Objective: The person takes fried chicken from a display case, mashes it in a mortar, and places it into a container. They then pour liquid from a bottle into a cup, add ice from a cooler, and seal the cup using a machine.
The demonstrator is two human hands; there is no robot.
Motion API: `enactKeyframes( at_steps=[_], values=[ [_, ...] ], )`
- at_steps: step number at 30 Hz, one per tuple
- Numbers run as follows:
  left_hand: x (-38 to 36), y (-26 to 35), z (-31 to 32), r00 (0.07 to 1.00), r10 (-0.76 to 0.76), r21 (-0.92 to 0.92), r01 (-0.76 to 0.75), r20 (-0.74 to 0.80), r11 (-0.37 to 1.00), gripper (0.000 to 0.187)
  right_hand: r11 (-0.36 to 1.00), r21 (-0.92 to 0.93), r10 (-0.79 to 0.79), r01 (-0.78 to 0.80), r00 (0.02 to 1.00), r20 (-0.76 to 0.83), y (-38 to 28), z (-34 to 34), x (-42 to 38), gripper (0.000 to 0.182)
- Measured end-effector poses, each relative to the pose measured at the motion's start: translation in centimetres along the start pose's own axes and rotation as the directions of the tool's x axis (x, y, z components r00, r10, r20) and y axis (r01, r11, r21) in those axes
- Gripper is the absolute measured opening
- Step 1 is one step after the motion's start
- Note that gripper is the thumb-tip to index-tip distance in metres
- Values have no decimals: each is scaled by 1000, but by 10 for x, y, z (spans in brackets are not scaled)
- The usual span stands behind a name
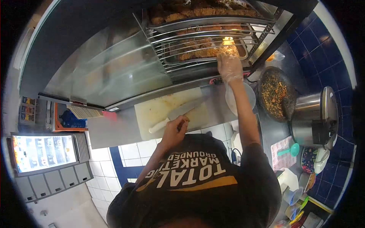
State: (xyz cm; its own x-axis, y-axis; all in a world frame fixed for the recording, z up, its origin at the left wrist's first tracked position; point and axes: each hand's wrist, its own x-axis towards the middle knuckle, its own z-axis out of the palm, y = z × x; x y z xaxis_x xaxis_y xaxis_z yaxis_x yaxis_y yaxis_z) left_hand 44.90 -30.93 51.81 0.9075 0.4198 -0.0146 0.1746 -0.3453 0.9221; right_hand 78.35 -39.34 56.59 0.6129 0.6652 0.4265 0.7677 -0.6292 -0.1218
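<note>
My right hand (pixel 230 68), in a clear plastic glove, reaches into the lit display warmer. Its fingers are closed on a golden breaded piece of food (pixel 229 49), brightly lit at the end of a tray; the fingertips are partly hidden. More browned breaded pieces (pixel 199 48) lie on that tray, on the wire rack (pixel 167 62). My bare left hand (pixel 175 131) hovers by the near edge of the cutting board (pixel 146 110), fingers curled in, with nothing visible in them. Beside it a large knife with a white handle (pixel 159 125) lies on the board, apart from the hand.
Under my right forearm is a round whitish container (pixel 247 97). To the right stand a dark bowl of chopped seasoning (pixel 275 93), a steel pot (pixel 310 117) and a green scoop (pixel 292 149). A glass door panel (pixel 110 72) fronts the warmer's left side.
</note>
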Motion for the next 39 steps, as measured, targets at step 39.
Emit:
enactKeyframes(
  at_steps=[39],
  values=[
    [27, 24, 90, 968, -35, 42, 25, 248, 999, 13, 810, -25, 561, -586, 787, -255, 265, 40, -188, 47]
  ],
)
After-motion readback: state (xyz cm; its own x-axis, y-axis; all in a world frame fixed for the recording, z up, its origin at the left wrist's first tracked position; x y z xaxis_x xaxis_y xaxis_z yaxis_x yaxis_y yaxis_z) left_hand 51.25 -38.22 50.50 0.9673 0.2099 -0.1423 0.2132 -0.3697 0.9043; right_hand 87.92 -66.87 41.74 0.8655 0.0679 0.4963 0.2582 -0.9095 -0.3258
